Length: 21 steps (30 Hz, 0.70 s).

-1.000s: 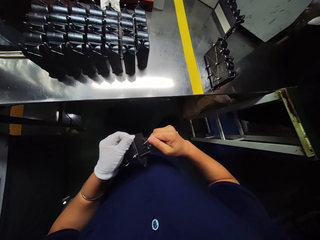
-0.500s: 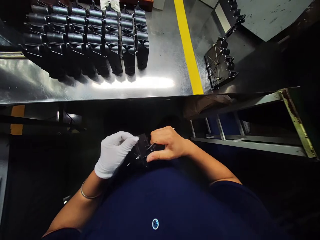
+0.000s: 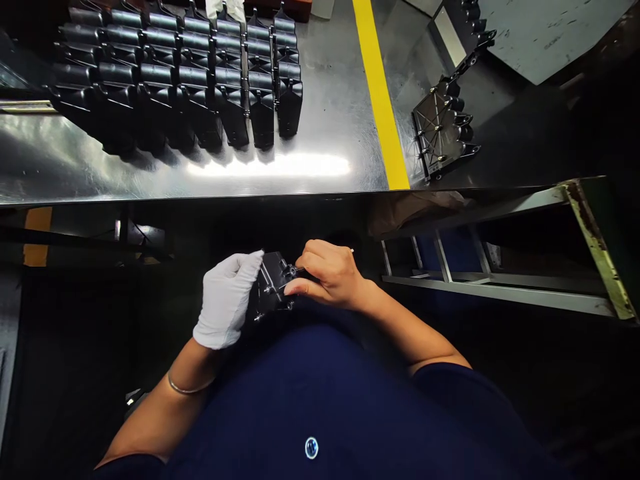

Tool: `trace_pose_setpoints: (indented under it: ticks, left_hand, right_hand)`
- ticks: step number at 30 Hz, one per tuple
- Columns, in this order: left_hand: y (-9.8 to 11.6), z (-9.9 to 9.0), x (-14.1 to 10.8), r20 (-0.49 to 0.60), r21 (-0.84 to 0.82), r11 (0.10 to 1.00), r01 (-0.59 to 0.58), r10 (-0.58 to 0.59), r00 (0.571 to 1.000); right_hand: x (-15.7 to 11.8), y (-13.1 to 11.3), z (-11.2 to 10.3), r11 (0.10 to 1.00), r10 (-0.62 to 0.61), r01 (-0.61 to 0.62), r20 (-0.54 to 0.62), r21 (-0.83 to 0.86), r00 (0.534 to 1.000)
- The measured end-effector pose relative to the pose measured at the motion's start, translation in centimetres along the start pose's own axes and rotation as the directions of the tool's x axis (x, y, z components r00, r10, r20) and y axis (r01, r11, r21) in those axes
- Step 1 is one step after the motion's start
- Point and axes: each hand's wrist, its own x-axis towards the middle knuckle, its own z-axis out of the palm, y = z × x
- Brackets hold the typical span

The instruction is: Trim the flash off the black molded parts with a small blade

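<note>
A black moulded part [image 3: 273,280] with thin ribs and small studs is held in front of the dark blue shirt, below the table's front edge. My left hand [image 3: 226,297], in a white glove, pinches its left upper edge between thumb and fingers. From the right, my bare right hand [image 3: 330,273] grips the part's right side, fingers curled above and thumb below. A small pale tip sticks out behind the right hand's knuckles; what it belongs to is hidden. Similar black parts [image 3: 190,80] stand in tight rows on the metal table at the upper left.
The metal table [image 3: 340,127] spans the top, crossed by a yellow stripe [image 3: 380,93]. Right of the stripe lies another ribbed black part [image 3: 437,127], near a grey panel [image 3: 545,33]. A pale metal frame [image 3: 525,293] stands below the table at the right.
The held part has tilted so that more of its ribbed face shows. Both hands have moved slightly up, the right one also a little left, still gripping it.
</note>
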Motion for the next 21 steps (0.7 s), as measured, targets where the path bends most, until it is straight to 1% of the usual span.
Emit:
trace_pose_setpoints:
  ticks: [3, 5, 7, 9, 10, 11, 12, 14, 15, 16, 17, 19, 21]
  left_hand:
    - [-0.3, -0.1, 0.1, -0.008, -0.006, 1.000, 0.014, -0.014, 1.000]
    - [-0.6, 0.0, 0.0, 0.001, -0.016, 0.999, 0.030, -0.030, 1.000]
    - [-0.8, 0.0, 0.0, 0.024, -0.030, 0.998, 0.048, -0.048, 0.999]
    - [-0.8, 0.1, 0.1, 0.044, -0.033, 0.997, 0.068, -0.067, 0.997]
    - [-0.7, 0.1, 0.2, 0.051, -0.030, 0.997, 0.077, -0.075, 0.996]
    - [-0.6, 0.0, 0.3, 0.055, -0.027, 0.996, 0.082, -0.080, 0.995]
    - [-0.5, 0.0, 0.5, 0.068, -0.024, 0.996, 0.085, -0.083, 0.994]
    - [-0.3, -0.1, 1.0, 0.115, -0.022, 0.996, 0.088, -0.085, 0.990]
    - [-0.2, -0.1, 1.1, 0.146, -0.020, 0.996, 0.088, -0.084, 0.986]
    - [-0.2, -0.2, 1.3, 0.173, -0.015, 0.996, 0.087, -0.083, 0.981]
    - [-0.3, -0.2, 1.4, 0.196, -0.007, 0.996, 0.089, -0.086, 0.977]
    - [-0.6, -0.2, 1.5, 0.218, 0.004, 0.994, 0.107, -0.105, 0.970]
    - [-1.0, -0.2, 1.6, 0.227, -0.001, 0.990, 0.142, -0.138, 0.964]
  right_hand:
    - [0.0, 0.0, 0.1, 1.000, 0.015, -0.015, 0.039, 0.002, 0.999]
    - [0.0, 0.1, -0.1, 0.997, 0.036, -0.043, 0.107, 0.070, 0.994]
    - [0.0, 0.3, -0.6, 0.977, 0.035, -0.086, 0.250, 0.196, 0.968]
    - [0.1, 0.4, -1.2, 0.932, -0.016, -0.130, 0.399, 0.338, 0.917]
    - [0.2, 0.5, -1.4, 0.907, -0.035, -0.154, 0.434, 0.392, 0.900]
    - [0.2, 0.5, -1.5, 0.888, -0.030, -0.174, 0.429, 0.426, 0.903]
    - [0.2, 0.4, -1.5, 0.881, 0.003, -0.185, 0.386, 0.436, 0.923]
    - [0.2, 0.3, -1.1, 0.909, 0.111, -0.184, 0.208, 0.373, 0.972]
    - [0.2, 0.3, -0.8, 0.935, 0.150, -0.176, 0.105, 0.309, 0.983]
    - [0.1, 0.2, -0.4, 0.958, 0.162, -0.162, 0.016, 0.235, 0.987]
    - [0.1, 0.2, -0.1, 0.976, 0.156, -0.146, -0.050, 0.164, 0.987]
    - [0.0, 0.2, 0.4, 0.991, 0.127, -0.120, -0.123, 0.057, 0.984]
    - [-0.1, 0.3, 0.6, 0.994, 0.107, -0.109, -0.150, -0.005, 0.983]
